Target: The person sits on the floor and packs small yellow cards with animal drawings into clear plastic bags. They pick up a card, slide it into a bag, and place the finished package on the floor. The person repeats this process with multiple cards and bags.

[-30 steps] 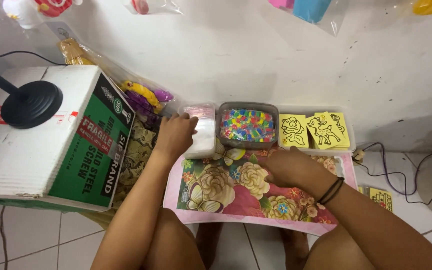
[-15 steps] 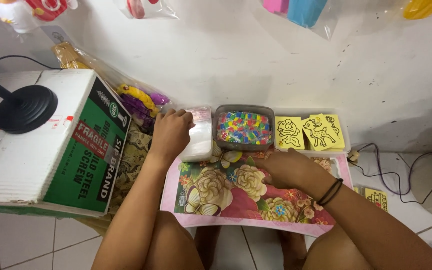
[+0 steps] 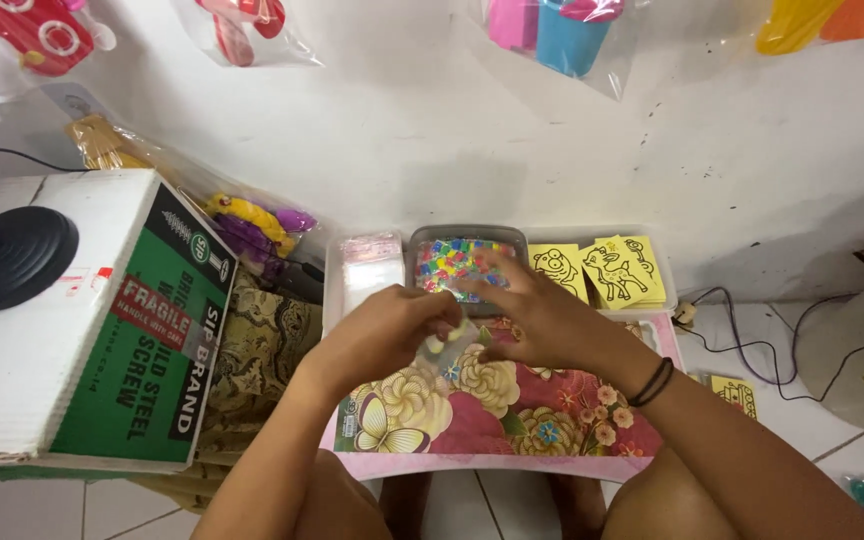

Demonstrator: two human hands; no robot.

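Both hands are meeting over a small clear plastic bag above the flowered tray.

The left hand (image 3: 384, 335) is pinching the clear bag (image 3: 449, 347) at its left edge, held just in front of the grey tub of coloured beads (image 3: 464, 262); the right hand (image 3: 542, 320), fingers curled, is gripping its right side. Holding the mouth upward and steady should be keeping the contents in.

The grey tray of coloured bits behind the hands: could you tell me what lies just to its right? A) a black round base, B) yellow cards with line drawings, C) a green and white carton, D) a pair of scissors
B: right of the grey tray lie yellow cards printed with animal outlines; the carton and the black base are far to the left.
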